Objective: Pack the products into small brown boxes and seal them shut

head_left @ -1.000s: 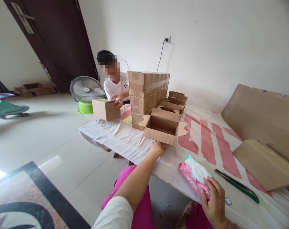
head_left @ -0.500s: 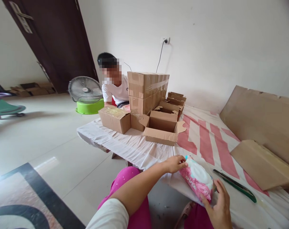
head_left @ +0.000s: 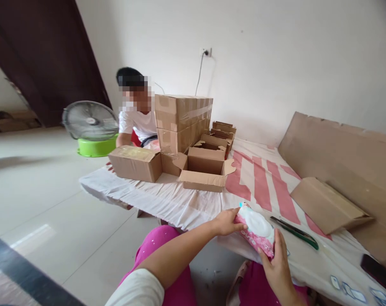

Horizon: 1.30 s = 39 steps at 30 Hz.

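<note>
A pink and white pack of wipes (head_left: 256,229) with a white lid is held at the table's near edge. My left hand (head_left: 227,222) grips its far left end, thumb on top. My right hand (head_left: 277,259) is closed round the near right end, with the thumb on the near side and fingers on the far side. Just beyond the pack lies a green utility knife (head_left: 295,232) on the cloth. An open cardboard box (head_left: 203,178) stands farther off, its flaps folded out.
Taped boxes (head_left: 183,123) are stacked behind the open ones. A person (head_left: 138,123) sits beyond, one hand at a closed box (head_left: 135,165). Flattened cardboard (head_left: 327,204) lies to the right, near a dark phone-like object (head_left: 379,272). A fan (head_left: 90,121) stands on a green tub (head_left: 95,146).
My right hand has closed onto the pack, which looks slightly raised and turned. The view has swung right. The other person's hand now shows at the closed box, which has shifted towards them.
</note>
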Each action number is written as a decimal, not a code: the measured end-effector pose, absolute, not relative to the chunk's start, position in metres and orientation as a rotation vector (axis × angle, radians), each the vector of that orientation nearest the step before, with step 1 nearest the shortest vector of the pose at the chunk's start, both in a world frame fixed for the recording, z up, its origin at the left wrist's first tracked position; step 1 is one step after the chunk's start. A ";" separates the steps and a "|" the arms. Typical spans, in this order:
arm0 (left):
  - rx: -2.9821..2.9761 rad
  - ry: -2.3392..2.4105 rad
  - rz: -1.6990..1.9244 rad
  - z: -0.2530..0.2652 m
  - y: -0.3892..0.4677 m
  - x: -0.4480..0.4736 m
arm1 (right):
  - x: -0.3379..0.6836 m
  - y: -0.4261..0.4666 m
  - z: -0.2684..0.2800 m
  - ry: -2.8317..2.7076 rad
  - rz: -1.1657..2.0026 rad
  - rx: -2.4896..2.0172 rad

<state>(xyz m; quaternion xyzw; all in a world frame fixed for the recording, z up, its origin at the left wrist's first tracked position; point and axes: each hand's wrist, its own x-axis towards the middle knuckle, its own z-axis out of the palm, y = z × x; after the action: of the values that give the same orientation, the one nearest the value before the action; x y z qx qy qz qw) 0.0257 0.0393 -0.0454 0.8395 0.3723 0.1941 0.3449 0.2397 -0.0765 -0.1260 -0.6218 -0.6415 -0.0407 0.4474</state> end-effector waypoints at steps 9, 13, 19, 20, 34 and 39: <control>1.959 1.128 0.988 0.038 0.091 0.118 | 0.307 0.045 0.015 -1.455 -0.010 -1.379; 1.909 1.143 1.035 0.028 0.076 0.107 | 0.298 0.036 0.001 -1.456 -0.040 -1.360; 1.577 1.392 0.936 -0.045 0.039 0.048 | 0.240 -0.021 -0.081 -1.618 0.085 -1.302; 1.561 1.436 0.928 -0.053 0.038 0.037 | 0.229 -0.023 -0.090 -1.649 0.121 -1.296; 1.786 1.594 0.782 -0.063 0.044 -0.009 | 0.193 0.017 -0.129 -1.605 0.259 -1.344; 1.879 1.606 0.708 -0.059 0.047 -0.012 | 0.190 0.011 -0.120 -1.556 0.221 -1.354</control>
<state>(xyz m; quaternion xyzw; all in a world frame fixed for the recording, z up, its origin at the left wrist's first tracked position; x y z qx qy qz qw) -0.0118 0.0474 -0.0594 0.7013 0.5994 0.2643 0.2812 0.1905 0.0112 -0.1197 -0.5621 -0.6459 0.0915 0.5085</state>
